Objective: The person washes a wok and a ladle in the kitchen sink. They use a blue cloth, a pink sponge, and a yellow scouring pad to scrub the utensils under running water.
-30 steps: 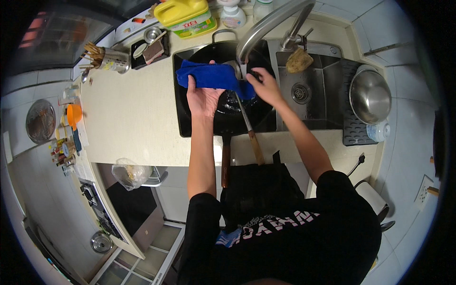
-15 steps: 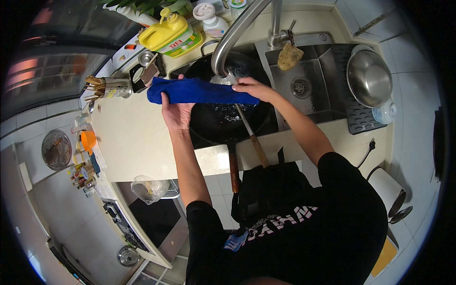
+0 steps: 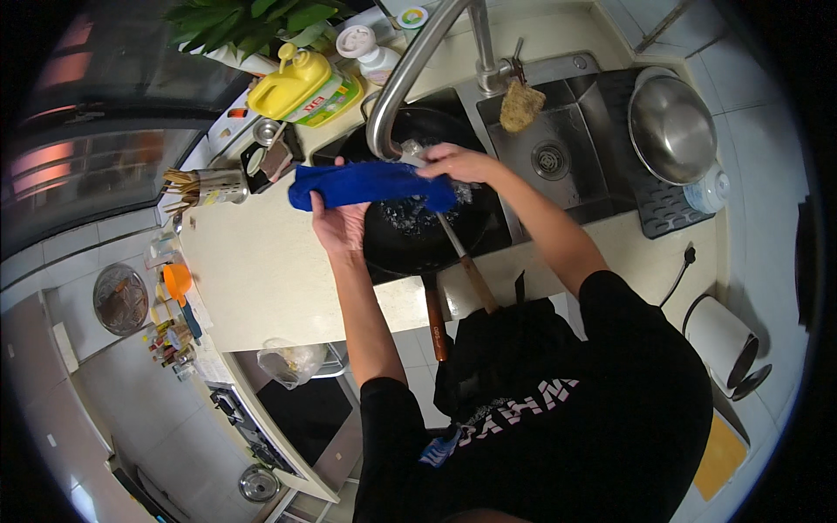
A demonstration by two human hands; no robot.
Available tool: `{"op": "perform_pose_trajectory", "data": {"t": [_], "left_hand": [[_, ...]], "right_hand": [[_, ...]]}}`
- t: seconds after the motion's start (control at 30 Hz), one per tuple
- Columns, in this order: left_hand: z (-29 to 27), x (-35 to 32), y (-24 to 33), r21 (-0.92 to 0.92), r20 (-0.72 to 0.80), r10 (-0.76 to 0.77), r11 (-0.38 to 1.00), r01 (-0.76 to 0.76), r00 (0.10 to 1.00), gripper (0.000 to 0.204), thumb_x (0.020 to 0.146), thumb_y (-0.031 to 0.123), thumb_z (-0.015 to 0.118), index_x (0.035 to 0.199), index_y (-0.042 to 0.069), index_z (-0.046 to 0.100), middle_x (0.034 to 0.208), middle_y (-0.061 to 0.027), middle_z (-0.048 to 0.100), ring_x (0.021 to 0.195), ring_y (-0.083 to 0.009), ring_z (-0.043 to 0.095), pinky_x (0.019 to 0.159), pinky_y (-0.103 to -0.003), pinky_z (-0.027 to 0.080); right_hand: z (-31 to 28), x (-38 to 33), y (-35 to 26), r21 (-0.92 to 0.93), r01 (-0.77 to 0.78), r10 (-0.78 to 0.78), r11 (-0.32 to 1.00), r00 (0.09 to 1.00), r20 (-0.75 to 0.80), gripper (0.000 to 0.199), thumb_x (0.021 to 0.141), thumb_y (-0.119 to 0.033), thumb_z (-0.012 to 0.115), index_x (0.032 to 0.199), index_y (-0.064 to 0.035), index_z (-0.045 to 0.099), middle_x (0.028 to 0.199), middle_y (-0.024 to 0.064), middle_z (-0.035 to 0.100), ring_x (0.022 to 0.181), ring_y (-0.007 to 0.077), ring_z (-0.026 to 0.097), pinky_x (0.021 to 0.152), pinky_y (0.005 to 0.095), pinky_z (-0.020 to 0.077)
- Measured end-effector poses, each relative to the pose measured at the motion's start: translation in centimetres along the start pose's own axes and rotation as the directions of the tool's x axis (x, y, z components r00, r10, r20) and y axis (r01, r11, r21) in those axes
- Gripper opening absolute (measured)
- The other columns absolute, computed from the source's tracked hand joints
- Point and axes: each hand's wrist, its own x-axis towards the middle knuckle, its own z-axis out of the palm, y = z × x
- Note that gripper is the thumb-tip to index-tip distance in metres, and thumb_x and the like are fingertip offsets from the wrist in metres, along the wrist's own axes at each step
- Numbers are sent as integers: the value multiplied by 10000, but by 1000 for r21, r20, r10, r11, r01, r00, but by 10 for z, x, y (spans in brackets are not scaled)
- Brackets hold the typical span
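Observation:
A folded blue cloth (image 3: 366,183) is stretched level between my two hands, above a black wok (image 3: 414,240) in the left sink basin. My left hand (image 3: 338,228) grips its left end from below, with the thumb in front and most fingers behind it. My right hand (image 3: 458,163) is closed at the right end, close under the faucet's (image 3: 380,131) mouth; its fingertips are partly hidden. Water splashes in the wok below. A wooden-handled utensil (image 3: 475,283) leans in the wok, and the wok's own handle (image 3: 438,327) juts over the counter edge toward me.
Right of the wok is a second sink basin (image 3: 580,166), with a sponge (image 3: 521,106) hanging by the tap. A steel bowl (image 3: 671,131) rests on a dark drying mat (image 3: 654,209). Behind stand a yellow jug (image 3: 305,91) and a white bottle (image 3: 370,57); a chopstick holder (image 3: 218,186) lies at left.
The cloth and my left hand have shifted right relative to the faucet and wok. The cloth's right end now droops and looks bunched. The whole view has tilted slightly.

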Motion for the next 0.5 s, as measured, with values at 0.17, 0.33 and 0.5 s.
{"op": "perform_pose_trajectory", "data": {"t": [0.17,0.33,0.5], "left_hand": [[-21,1,-21,-15,-87,37,999,-38,996,559,983,415,300,1396,38,275,1417,-178,369,1288,-397,369,999,-629,338],[-11,12,-36,-87,-155,20,996,-34,988,527,985,402,287,1382,57,323,1407,-161,390,1293,-371,369,1014,-636,299],[-5,21,-26,154,-466,276,961,-230,841,377,974,292,347,1264,74,449,1253,-149,536,1151,-335,508,986,-574,376]], "right_hand": [[2,-9,-22,-325,-232,223,917,973,-65,436,793,-362,699,1031,1,665,1023,93,630,957,188,556,874,295,423],[-25,-8,-2,-147,-264,268,953,963,7,667,728,-473,709,1176,0,565,1089,140,595,1003,214,546,877,281,413],[-41,-35,-13,-515,-255,368,818,921,130,558,671,-491,761,912,7,691,846,89,649,792,176,608,682,250,465]]}}
